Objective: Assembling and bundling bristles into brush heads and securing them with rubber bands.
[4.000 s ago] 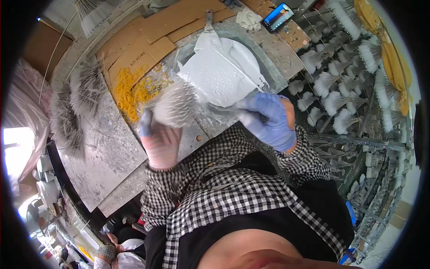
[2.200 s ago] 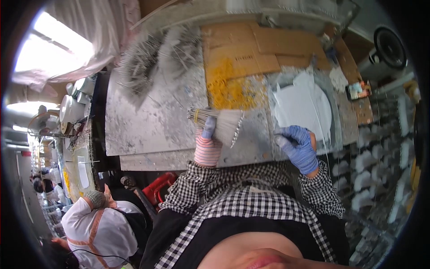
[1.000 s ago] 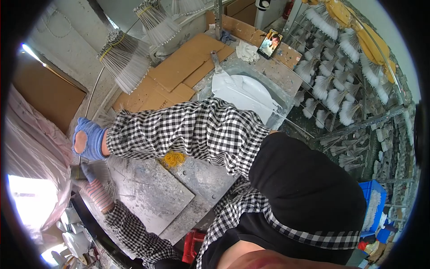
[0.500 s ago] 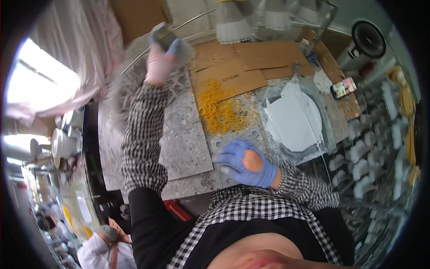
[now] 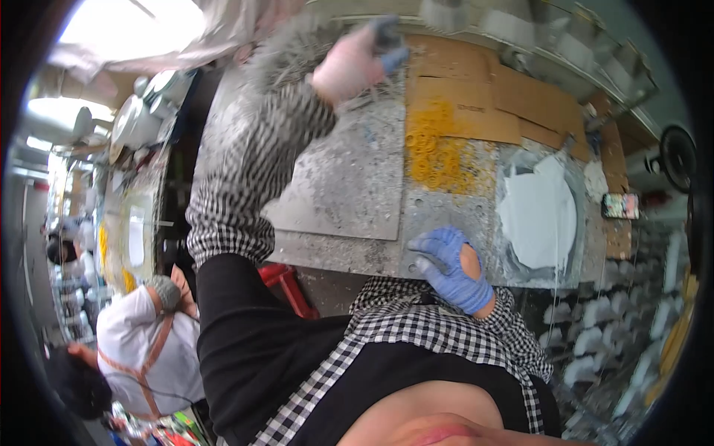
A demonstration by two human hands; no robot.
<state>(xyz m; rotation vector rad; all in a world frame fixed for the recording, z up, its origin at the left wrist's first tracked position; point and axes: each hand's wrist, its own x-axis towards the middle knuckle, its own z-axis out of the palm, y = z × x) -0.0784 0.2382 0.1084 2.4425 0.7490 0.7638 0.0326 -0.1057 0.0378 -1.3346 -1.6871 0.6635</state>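
Observation:
My left hand (image 5: 361, 65), in a pale pink glove with blue fingertips, reaches over the far part of the worktable. Motion smears its fingers, and whether anything sits between them is unclear. Beside and behind it lies a spread of thin greyish-white strands (image 5: 286, 56). Near the table's front edge, my right hand (image 5: 455, 271) wears a blue glove with bare skin showing at the back. Its fingers are loosely bent and apart, holding nothing visible. Yellow rubber bands (image 5: 439, 152) lie heaped beyond it, and smooth white paste (image 5: 537, 215) covers a flat round patch to its right.
Cardboard sheets (image 5: 537, 111) lie at the back, below several hanging white bundles (image 5: 512, 28). A phone (image 5: 619, 206) rests on the right edge. White curved pieces (image 5: 587, 331) fill a rack at right. A person (image 5: 145, 346) sits at left, near a red frame (image 5: 288, 291).
My left hand has swung right across the strands; the curved metal rod and grey piece seen at it earlier no longer show. My view has shifted left, and my right hand stays near the front edge.

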